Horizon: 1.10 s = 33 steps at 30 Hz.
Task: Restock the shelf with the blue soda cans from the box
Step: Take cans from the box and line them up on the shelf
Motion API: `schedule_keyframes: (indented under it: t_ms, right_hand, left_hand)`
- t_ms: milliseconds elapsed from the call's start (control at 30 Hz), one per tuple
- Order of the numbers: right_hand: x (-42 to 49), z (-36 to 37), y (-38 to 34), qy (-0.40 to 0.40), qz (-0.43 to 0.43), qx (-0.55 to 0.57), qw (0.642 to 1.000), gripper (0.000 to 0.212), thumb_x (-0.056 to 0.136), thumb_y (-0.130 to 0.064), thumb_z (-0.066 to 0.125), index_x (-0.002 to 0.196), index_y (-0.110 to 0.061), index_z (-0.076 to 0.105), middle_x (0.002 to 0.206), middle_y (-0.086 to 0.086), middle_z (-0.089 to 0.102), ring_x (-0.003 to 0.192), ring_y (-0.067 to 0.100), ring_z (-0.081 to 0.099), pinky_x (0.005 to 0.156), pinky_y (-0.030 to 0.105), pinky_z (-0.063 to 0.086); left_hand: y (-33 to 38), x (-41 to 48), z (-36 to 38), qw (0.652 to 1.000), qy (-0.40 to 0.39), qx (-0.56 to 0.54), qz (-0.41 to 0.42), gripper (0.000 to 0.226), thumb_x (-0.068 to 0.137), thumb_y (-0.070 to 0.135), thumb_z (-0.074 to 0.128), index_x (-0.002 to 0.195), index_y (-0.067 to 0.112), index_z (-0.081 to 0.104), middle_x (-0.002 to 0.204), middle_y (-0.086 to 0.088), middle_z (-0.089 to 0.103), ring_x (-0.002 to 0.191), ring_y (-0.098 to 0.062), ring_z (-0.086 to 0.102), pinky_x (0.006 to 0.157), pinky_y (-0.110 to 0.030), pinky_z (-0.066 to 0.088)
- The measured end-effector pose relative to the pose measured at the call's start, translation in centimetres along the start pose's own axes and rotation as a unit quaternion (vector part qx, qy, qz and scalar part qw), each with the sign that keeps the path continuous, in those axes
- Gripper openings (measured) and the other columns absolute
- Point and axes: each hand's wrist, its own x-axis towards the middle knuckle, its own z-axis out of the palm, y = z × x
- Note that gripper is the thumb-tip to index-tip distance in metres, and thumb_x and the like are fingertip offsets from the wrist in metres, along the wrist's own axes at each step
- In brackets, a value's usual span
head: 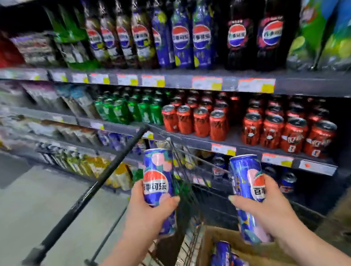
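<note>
Head: left grip [146,211], right grip [267,208] hold blue cans [158,181].

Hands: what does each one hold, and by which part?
Left hand grips a blue can around its middle; right hand grips a second can around its middle.

Two soda cans in your hands, in front of the drinks shelves

Your left hand [146,208] holds the left soda can [158,181] upright above the shopping cart [187,241], whose handle [92,192] runs away to your left. Your right hand [267,208] holds the right soda can [247,190] above the cardboard box [208,249], which sits low beside the cart's wire side with more cans [224,260] in it. Ahead, cola bottles [180,37] stand on the upper shelf [175,81], rows of shelf cans [270,127] on the middle shelf [199,143] beneath, and a few lower cans [288,181] behind the right soda can
</note>
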Motion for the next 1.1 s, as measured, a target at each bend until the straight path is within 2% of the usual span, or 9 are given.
schedule_keyframes:
  t_ms: [67, 100, 200, 333, 533, 667, 800, 933, 1100]
  right_hand:
    - [-1.4, 3.6, -2.0, -0.003, -0.022, 0.008, 1.0, 0.051, 0.063, -0.018, 0.083, 0.101, -0.028, 0.051, 0.09, -0.002, 0.068, 0.078, 0.018, 0.065, 0.068, 0.029, 0.05]
    - [-2.3, 5.6, -2.9, -0.002, -0.031, 0.008, 0.999, 0.055, 0.063, -0.017, 0.083, 0.106, -0.027, 0.05, 0.09, -0.003, 0.068, 0.077, 0.015, 0.064, 0.065, 0.026, 0.048]
    - [-5.4, 11.9, -5.5, 0.004, -0.053, 0.007, 0.999, 0.056, 0.064, -0.016, 0.083, 0.108, -0.024, 0.049, 0.089, -0.005, 0.067, 0.077, 0.014, 0.063, 0.063, 0.025, 0.046]
    - [-9.1, 19.6, -8.3, 0.019, -0.084, 0.021, 0.996, 0.054, 0.063, -0.012, 0.082, 0.106, -0.023, 0.051, 0.085, -0.007, 0.066, 0.074, 0.014, 0.063, 0.064, 0.026, 0.046]
    - [-11.0, 27.7, -12.4, 0.005, -0.106, -0.015, 0.994, 0.064, 0.061, -0.016, 0.084, 0.114, -0.024, 0.048, 0.091, -0.003, 0.067, 0.079, 0.019, 0.064, 0.076, 0.036, 0.049]
    - [-9.2, 32.9, -14.8, -0.004, -0.13, -0.025, 0.991, 0.068, 0.061, -0.016, 0.085, 0.117, -0.022, 0.047, 0.098, 0.003, 0.067, 0.084, 0.024, 0.065, 0.081, 0.04, 0.051]
    - [-5.8, 39.6, -16.8, -0.016, -0.148, -0.015, 0.989, 0.065, 0.061, -0.018, 0.084, 0.11, -0.027, 0.043, 0.095, -0.001, 0.064, 0.082, 0.021, 0.063, 0.075, 0.036, 0.05]
    - [-0.9, 47.6, -19.1, -0.04, -0.17, 0.024, 0.984, 0.062, 0.063, -0.015, 0.083, 0.104, -0.03, 0.04, 0.085, -0.015, 0.058, 0.073, 0.003, 0.057, 0.056, 0.022, 0.041]
    - [7.1, 56.1, -22.3, -0.054, -0.17, 0.029, 0.983, 0.067, 0.064, -0.018, 0.082, 0.117, -0.024, 0.042, 0.093, -0.003, 0.061, 0.075, 0.002, 0.056, 0.055, 0.02, 0.039]
  left_hand:
    - [0.3, 0.0, -4.3, 1.0, 0.006, -0.004, 0.015, 0.048, 0.053, 0.027, 0.078, 0.093, 0.025, 0.051, 0.084, -0.006, 0.067, 0.069, -0.018, 0.063, 0.069, -0.035, 0.055]
    - [0.2, 0.1, -6.7, 1.0, 0.012, -0.001, 0.025, 0.048, 0.052, 0.03, 0.074, 0.094, 0.024, 0.052, 0.083, -0.006, 0.067, 0.068, -0.018, 0.062, 0.069, -0.036, 0.054]
    - [-0.5, 0.5, -14.2, 0.999, 0.018, 0.007, 0.046, 0.05, 0.053, 0.031, 0.075, 0.096, 0.025, 0.052, 0.082, -0.003, 0.068, 0.068, -0.017, 0.061, 0.069, -0.034, 0.052]
    - [-1.0, 1.2, -23.4, 0.995, 0.046, 0.032, 0.08, 0.039, 0.065, 0.015, 0.08, 0.086, 0.028, 0.049, 0.079, 0.003, 0.067, 0.063, -0.008, 0.062, 0.062, -0.025, 0.052]
    - [-0.9, 3.0, -32.8, 0.995, 0.076, 0.009, 0.065, 0.039, 0.066, 0.017, 0.075, 0.093, 0.029, 0.049, 0.083, 0.003, 0.066, 0.071, -0.014, 0.064, 0.063, -0.029, 0.052]
    - [-1.6, 5.7, -37.0, 0.994, 0.091, -0.01, 0.059, 0.039, 0.068, 0.019, 0.072, 0.094, 0.031, 0.047, 0.085, 0.004, 0.067, 0.073, -0.014, 0.065, 0.067, -0.031, 0.055]
    - [-2.6, 9.7, -41.6, 0.992, 0.113, -0.014, 0.057, 0.036, 0.068, 0.019, 0.073, 0.088, 0.031, 0.047, 0.082, 0.006, 0.065, 0.065, -0.005, 0.062, 0.052, -0.013, 0.048]
    - [-2.9, 16.2, -46.3, 0.991, 0.128, -0.002, 0.049, 0.038, 0.068, 0.021, 0.073, 0.095, 0.03, 0.048, 0.085, 0.006, 0.065, 0.074, -0.011, 0.065, 0.065, -0.025, 0.055]
    - [-1.5, 26.6, -50.7, 0.99, 0.131, 0.002, 0.053, 0.038, 0.07, 0.018, 0.073, 0.093, 0.033, 0.047, 0.088, 0.005, 0.064, 0.079, -0.014, 0.065, 0.068, -0.03, 0.056]
